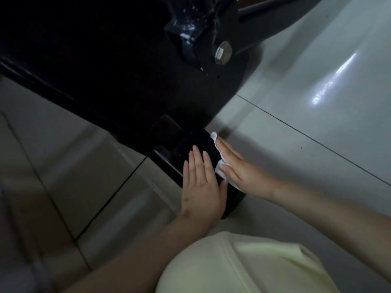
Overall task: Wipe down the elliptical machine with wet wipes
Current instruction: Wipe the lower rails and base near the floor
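Looking down through the head camera, the view caught the elliptical machine (105,70) as a large black mass that filled the upper left and centre of the frame. Its dark body ran diagonally down toward the lower middle. There it ended in a low black base bar (208,142) that sat on the floor (317,81).

The left hand (201,185) lay flat on top of that bar just below the centre of the frame. Its fingers were straight and close together, pointed toward the top of the frame, and held nothing. Immediately to its right, the right hand (243,172) pressed a white wet wipe (219,169) against the bar's right-hand edge. Its fingers were straight and together, laid over the cloth rather than curled round it. The wipe showed as a small tip beyond the fingertips and as a crumpled fold beside the thumb. The two hands were just beside each other, and the left thumb nearly met the wipe.

Higher up, near the top centre, a pale hexagonal bolt (223,52) sat in a dark bracket (190,24) speckled with whitish flecks.

The floor was glossy pale tile with dark grout lines and a bright streak of glare at the right. A cream-coloured garment (243,267) bulged into the bottom of the frame between the two bare forearms.
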